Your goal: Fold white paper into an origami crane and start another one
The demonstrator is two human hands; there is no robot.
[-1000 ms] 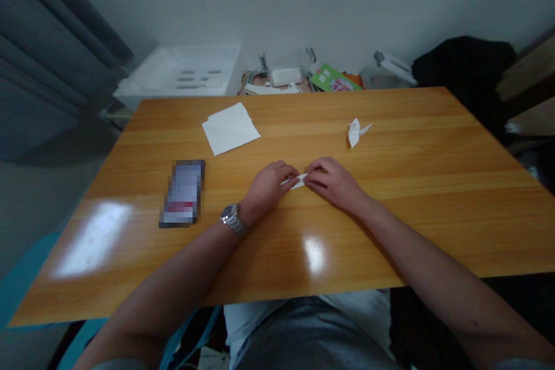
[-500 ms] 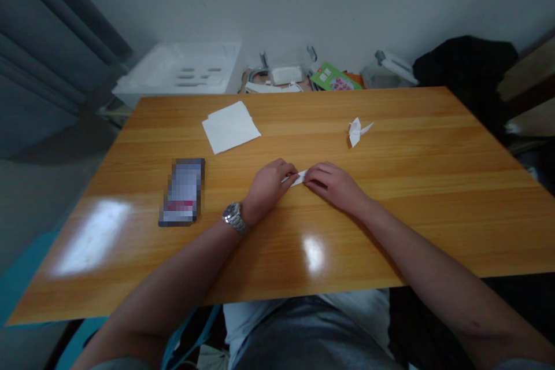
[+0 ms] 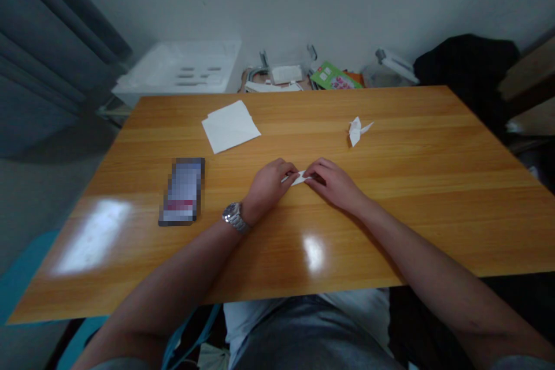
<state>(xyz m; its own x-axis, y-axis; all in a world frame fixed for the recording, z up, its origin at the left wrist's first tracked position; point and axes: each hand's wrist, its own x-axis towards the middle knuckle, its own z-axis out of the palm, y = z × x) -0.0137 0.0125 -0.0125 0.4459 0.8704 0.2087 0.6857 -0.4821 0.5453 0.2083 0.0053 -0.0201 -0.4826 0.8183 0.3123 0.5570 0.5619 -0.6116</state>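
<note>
From my remote seat I see the left hand (image 3: 269, 183), its wrist wearing a watch (image 3: 235, 217), with fingers and thumb pinched together on the left end of a small folded paper (image 3: 299, 178) low over the middle of the table (image 3: 425, 185). The right hand (image 3: 333, 181) curls at the paper's other end, fingertips touching it and thumb slightly parted from them, though I cannot tell whether it grips. Beyond them I have paper sheets (image 3: 231, 127) to the left and a paper bird (image 3: 355, 131) to the right, with a phone (image 3: 182, 192) left of the watch.
</note>
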